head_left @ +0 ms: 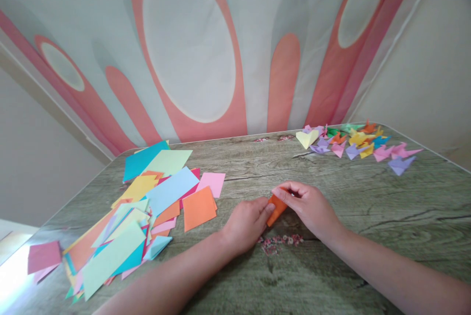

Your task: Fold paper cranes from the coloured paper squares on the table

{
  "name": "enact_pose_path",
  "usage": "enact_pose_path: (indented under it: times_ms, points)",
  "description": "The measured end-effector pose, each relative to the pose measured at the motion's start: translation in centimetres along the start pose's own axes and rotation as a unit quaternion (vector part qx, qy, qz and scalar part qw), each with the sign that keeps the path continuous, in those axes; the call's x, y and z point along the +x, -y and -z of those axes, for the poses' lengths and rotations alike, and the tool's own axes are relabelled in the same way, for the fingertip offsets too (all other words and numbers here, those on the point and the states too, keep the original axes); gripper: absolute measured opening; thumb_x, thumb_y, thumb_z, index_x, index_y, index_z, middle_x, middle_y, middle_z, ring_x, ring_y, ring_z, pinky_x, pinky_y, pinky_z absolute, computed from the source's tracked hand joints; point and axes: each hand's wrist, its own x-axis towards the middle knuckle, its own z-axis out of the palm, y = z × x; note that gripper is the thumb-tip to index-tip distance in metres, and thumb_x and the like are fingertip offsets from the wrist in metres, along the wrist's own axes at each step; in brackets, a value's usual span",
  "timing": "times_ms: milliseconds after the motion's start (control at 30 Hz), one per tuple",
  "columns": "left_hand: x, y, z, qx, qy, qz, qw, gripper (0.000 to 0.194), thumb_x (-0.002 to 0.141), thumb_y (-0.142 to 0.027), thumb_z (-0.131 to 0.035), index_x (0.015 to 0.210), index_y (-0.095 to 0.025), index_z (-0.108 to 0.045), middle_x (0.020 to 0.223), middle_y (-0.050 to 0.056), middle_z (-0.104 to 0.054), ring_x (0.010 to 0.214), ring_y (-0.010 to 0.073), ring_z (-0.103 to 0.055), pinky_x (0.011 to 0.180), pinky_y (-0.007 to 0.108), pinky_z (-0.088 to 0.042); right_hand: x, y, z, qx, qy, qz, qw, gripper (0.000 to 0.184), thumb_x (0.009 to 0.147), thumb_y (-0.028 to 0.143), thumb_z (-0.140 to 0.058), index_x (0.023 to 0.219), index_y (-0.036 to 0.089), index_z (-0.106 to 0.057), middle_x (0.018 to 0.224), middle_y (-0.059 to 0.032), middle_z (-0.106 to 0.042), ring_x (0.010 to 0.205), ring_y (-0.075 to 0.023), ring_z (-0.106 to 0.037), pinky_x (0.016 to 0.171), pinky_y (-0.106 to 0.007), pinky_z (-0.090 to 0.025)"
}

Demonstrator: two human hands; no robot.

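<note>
A small folded piece of orange paper (276,210) is between my two hands, near the middle of the table. My left hand (247,222) is closed on its left edge, thumb and fingers pressed against the paper. At the paper's upper right, my right hand (307,207) pinches the top corner between thumb and fingers. The lower tip of the orange paper points toward me. How its layers are folded is too small to make out.
Loose coloured paper sheets (114,261) lie in a spread pile on the left, with an orange square (199,208) at its near right side. Several folded paper cranes (356,152) and a pale yellow heart (306,138) stand at the back right. A patterned cloth (187,45) hangs behind the wooden table (368,217).
</note>
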Motion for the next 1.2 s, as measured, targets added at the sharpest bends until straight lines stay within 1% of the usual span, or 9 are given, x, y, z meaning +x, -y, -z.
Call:
enact_pose_path:
  times_ms: [167,333,500,600,700,800,900,1067,1200]
  points:
    - [0.1,0.0,1.3,-0.011,0.042,-0.02,0.999,0.037,0.097,-0.036,-0.032,0.066,-0.02,-0.043,0.056,-0.003,-0.052,0.052,0.0121,-0.048,0.052,0.022,-0.03,0.2,-0.1,0.2,0.0,0.005,-0.006,1.0,0.027,0.083,0.046,-0.061,0.084,0.023,-0.073,0.086,-0.0024,-0.074,0.083,-0.0222,-0.064,0.074,-0.031,-0.046]
    - [0.3,0.1,1.8,0.003,0.067,-0.029,0.997,0.037,0.098,-0.036,-0.031,0.068,-0.019,-0.045,0.057,-0.004,-0.053,0.052,0.0113,-0.047,0.054,0.022,-0.031,0.3,-0.4,0.2,-0.001,0.004,-0.007,1.0,0.029,0.084,0.046,-0.059,0.087,0.022,-0.074,0.089,-0.0031,-0.074,0.083,-0.0215,-0.065,0.076,-0.032,-0.047]
    - [0.4,0.3,2.3,0.045,0.079,-0.026,0.995,0.036,0.099,-0.035,-0.03,0.07,-0.019,-0.045,0.061,-0.003,-0.053,0.056,0.0118,-0.048,0.056,0.022,-0.032,0.4,-0.1,0.4,-0.028,0.013,-0.007,1.0,0.024,0.083,0.043,-0.06,0.083,0.022,-0.074,0.083,-0.0009,-0.074,0.08,-0.02,-0.064,0.073,-0.029,-0.045]
    - [0.5,0.7,2.8,0.078,0.072,-0.022,0.994,0.037,0.098,-0.036,-0.031,0.068,-0.018,-0.045,0.061,-0.003,-0.052,0.057,0.0125,-0.048,0.056,0.023,-0.031,0.4,0.5,0.6,-0.051,0.022,-0.002,0.998,0.019,0.082,0.037,-0.062,0.079,0.023,-0.073,0.079,0.0007,-0.073,0.078,-0.0193,-0.064,0.07,-0.028,-0.044]
    - [0.6,1.1,3.0,0.104,0.051,-0.034,0.993,0.038,0.098,-0.035,-0.032,0.067,-0.018,-0.045,0.063,-0.002,-0.05,0.06,0.013,-0.048,0.057,0.023,-0.032,0.2,0.9,0.6,-0.075,0.025,0.002,0.997,0.019,0.084,0.036,-0.06,0.079,0.023,-0.073,0.078,0.0019,-0.073,0.076,-0.0182,-0.064,0.069,-0.027,-0.043]
    - [0.6,1.2,2.7,0.099,0.025,-0.049,0.994,0.032,0.099,-0.032,-0.031,0.075,-0.019,-0.047,0.071,-0.001,-0.054,0.067,0.0142,-0.052,0.062,0.023,-0.035,0.2,0.8,0.7,-0.08,0.019,-0.004,0.997,0.021,0.085,0.037,-0.058,0.08,0.023,-0.073,0.078,0.002,-0.073,0.076,-0.0178,-0.064,0.069,-0.026,-0.043]
    - [0.4,1.2,2.3,0.078,0.017,-0.034,0.996,0.026,0.099,-0.032,-0.03,0.084,-0.02,-0.047,0.073,0.0,-0.055,0.068,0.015,-0.054,0.062,0.023,-0.036,0.4,0.5,0.8,-0.076,0.009,-0.011,0.997,0.024,0.086,0.039,-0.056,0.083,0.022,-0.073,0.081,0.0012,-0.074,0.078,-0.0181,-0.065,0.071,-0.027,-0.044]
    - [0.3,1.2,2.0,0.059,0.019,-0.042,0.997,0.031,0.099,-0.033,-0.029,0.076,-0.02,-0.044,0.068,-0.002,-0.053,0.065,0.0138,-0.053,0.062,0.023,-0.036,0.6,0.1,0.8,-0.078,0.005,-0.014,0.997,0.025,0.086,0.04,-0.055,0.084,0.022,-0.072,0.084,0.0007,-0.074,0.08,-0.018,-0.065,0.072,-0.026,-0.045]
    - [0.5,1.2,2.2,0.066,0.025,-0.032,0.997,0.031,0.099,-0.031,-0.031,0.073,-0.019,-0.045,0.066,-0.002,-0.052,0.063,0.0132,-0.052,0.06,0.022,-0.035,0.6,0.0,0.7,-0.088,0.024,-0.003,0.996,0.023,0.087,0.038,-0.055,0.083,0.022,-0.071,0.08,0.0013,-0.073,0.076,-0.0169,-0.065,0.069,-0.025,-0.045]
